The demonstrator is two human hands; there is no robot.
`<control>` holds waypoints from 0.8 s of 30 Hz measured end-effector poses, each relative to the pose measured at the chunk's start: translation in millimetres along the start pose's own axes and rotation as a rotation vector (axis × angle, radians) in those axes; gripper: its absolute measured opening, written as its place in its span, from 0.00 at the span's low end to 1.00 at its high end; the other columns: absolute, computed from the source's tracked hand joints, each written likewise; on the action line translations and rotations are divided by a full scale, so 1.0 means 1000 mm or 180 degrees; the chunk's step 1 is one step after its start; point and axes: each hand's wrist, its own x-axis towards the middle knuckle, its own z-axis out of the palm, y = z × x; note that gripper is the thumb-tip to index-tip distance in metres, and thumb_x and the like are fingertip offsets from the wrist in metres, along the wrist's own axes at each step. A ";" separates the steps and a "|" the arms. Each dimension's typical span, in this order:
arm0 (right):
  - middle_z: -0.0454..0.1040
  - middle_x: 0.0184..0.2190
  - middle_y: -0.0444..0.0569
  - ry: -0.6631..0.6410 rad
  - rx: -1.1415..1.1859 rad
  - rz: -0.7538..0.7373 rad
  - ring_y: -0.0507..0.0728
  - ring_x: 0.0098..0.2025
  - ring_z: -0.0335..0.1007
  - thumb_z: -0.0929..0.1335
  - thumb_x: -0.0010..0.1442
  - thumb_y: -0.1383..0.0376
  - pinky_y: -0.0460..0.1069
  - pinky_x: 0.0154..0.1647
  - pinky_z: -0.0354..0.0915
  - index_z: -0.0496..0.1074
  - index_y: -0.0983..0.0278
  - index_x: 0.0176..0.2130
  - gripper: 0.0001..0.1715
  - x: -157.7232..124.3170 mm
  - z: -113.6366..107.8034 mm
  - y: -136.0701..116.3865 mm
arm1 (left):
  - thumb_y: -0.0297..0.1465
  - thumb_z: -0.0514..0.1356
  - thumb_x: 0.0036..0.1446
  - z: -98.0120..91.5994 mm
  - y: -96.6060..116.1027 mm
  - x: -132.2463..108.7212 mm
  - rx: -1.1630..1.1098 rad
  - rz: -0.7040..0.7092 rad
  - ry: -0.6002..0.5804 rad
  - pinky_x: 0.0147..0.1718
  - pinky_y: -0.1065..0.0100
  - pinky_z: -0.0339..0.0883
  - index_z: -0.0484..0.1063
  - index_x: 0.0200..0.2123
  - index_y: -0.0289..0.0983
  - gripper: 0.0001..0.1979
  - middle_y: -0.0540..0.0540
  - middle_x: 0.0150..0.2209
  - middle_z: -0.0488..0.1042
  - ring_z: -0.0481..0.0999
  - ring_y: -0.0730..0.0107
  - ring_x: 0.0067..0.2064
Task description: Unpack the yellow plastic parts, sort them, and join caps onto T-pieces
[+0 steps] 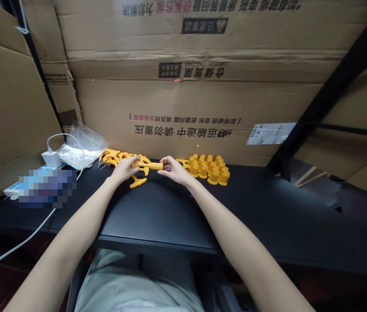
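Note:
My left hand point(125, 168) is closed on a yellow plastic rod-shaped part point(155, 165), held level just above the black table. Its thicker, cylinder-like end points right, between the thumb and fingertips of my right hand point(175, 170), which are curled around that end. Under and behind my left hand lies a pile of yellow curved, T-shaped plastic pieces point(114, 156). One such curved piece point(138, 181) lies nearer to me. To the right of my right hand, several yellow stepped cylinder pieces point(214, 173) stand upright in rows.
Small metal bits point(103, 164) and a clear plastic bag point(81, 147) lie at the left. A white charger point(51, 158) with a cable sits on a power strip point(13, 190), beside a blurred-out item point(49, 188). Cardboard point(183, 99) walls the black table point(157, 212) at the back.

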 end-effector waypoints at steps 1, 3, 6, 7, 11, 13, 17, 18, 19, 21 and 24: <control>0.73 0.38 0.48 0.0003 0.0127 0.0085 0.53 0.36 0.74 0.75 0.48 0.60 0.53 0.44 0.70 0.66 0.63 0.40 0.22 0.000 -0.001 -0.002 | 0.26 0.59 0.50 -0.001 0.000 0.000 -0.0008 -0.0020 0.0023 0.38 0.67 0.66 0.72 0.42 0.39 0.14 0.47 0.36 0.77 0.75 0.65 0.36; 0.74 0.33 0.47 0.0040 0.0293 0.0260 0.54 0.32 0.75 0.74 0.49 0.54 0.52 0.41 0.70 0.67 0.64 0.36 0.22 -0.001 0.000 -0.007 | 0.26 0.59 0.49 -0.001 0.002 0.000 -0.0066 -0.0044 0.0040 0.37 0.68 0.65 0.72 0.41 0.39 0.14 0.48 0.33 0.76 0.74 0.67 0.34; 0.75 0.26 0.47 0.0132 0.0411 0.0564 0.53 0.26 0.75 0.72 0.52 0.48 0.49 0.35 0.70 0.69 0.65 0.34 0.24 -0.002 0.002 -0.015 | 0.27 0.59 0.49 -0.001 0.003 0.000 -0.0160 -0.0046 0.0038 0.34 0.68 0.64 0.71 0.40 0.39 0.12 0.50 0.31 0.75 0.72 0.68 0.32; 0.75 0.24 0.47 0.0158 0.0405 0.0672 0.53 0.24 0.75 0.70 0.53 0.46 0.48 0.32 0.69 0.69 0.66 0.33 0.25 -0.003 0.004 -0.017 | 0.27 0.59 0.49 -0.001 0.004 0.000 -0.0175 -0.0051 0.0037 0.34 0.68 0.64 0.71 0.39 0.39 0.12 0.50 0.31 0.74 0.72 0.68 0.32; 0.75 0.20 0.49 0.0237 0.0267 0.1056 0.51 0.19 0.72 0.63 0.60 0.45 0.44 0.24 0.64 0.67 0.66 0.28 0.28 -0.002 0.007 -0.022 | 0.27 0.60 0.50 0.001 0.006 0.001 -0.0195 -0.0037 0.0063 0.34 0.68 0.63 0.69 0.39 0.40 0.11 0.51 0.30 0.74 0.73 0.67 0.33; 0.76 0.23 0.51 0.0254 0.0259 0.1113 0.51 0.20 0.72 0.63 0.62 0.46 0.44 0.23 0.63 0.69 0.67 0.30 0.27 -0.002 0.006 -0.022 | 0.29 0.62 0.50 0.001 0.007 0.001 -0.0219 0.0031 0.0092 0.36 0.67 0.64 0.68 0.39 0.40 0.11 0.50 0.33 0.75 0.74 0.66 0.35; 0.79 0.34 0.50 0.0204 0.0450 0.0810 0.51 0.25 0.75 0.69 0.58 0.54 0.44 0.28 0.67 0.69 0.65 0.47 0.22 -0.003 0.001 -0.021 | 0.33 0.64 0.50 0.000 0.007 0.001 -0.0188 0.0087 0.0149 0.38 0.66 0.64 0.67 0.39 0.39 0.13 0.47 0.36 0.75 0.74 0.64 0.38; 0.79 0.35 0.49 0.0162 0.0502 0.0711 0.51 0.26 0.76 0.71 0.56 0.56 0.45 0.29 0.68 0.67 0.64 0.50 0.25 -0.004 0.000 -0.021 | 0.34 0.64 0.51 0.000 0.007 0.001 -0.0175 0.0098 0.0166 0.38 0.66 0.64 0.67 0.39 0.39 0.13 0.47 0.36 0.75 0.74 0.64 0.38; 0.79 0.35 0.48 0.0115 0.0542 0.0624 0.51 0.27 0.76 0.72 0.54 0.57 0.46 0.30 0.68 0.66 0.63 0.52 0.28 -0.004 -0.001 -0.019 | 0.34 0.63 0.51 0.000 0.007 0.001 -0.0170 0.0115 0.0185 0.38 0.66 0.64 0.67 0.39 0.39 0.12 0.47 0.36 0.75 0.73 0.65 0.37; 0.79 0.34 0.48 0.0050 0.0587 0.0517 0.52 0.28 0.76 0.73 0.53 0.57 0.47 0.32 0.69 0.67 0.63 0.51 0.29 -0.004 -0.001 -0.017 | 0.35 0.63 0.52 0.001 0.007 0.001 -0.0173 0.0141 0.0221 0.37 0.67 0.64 0.66 0.39 0.40 0.11 0.48 0.36 0.75 0.73 0.65 0.37; 0.79 0.30 0.48 0.0087 0.0615 0.0533 0.53 0.27 0.76 0.72 0.53 0.54 0.49 0.33 0.70 0.68 0.65 0.49 0.28 -0.004 -0.001 -0.013 | 0.35 0.62 0.53 0.001 0.007 0.000 -0.0185 0.0140 0.0233 0.36 0.67 0.64 0.66 0.38 0.40 0.11 0.48 0.35 0.75 0.73 0.66 0.36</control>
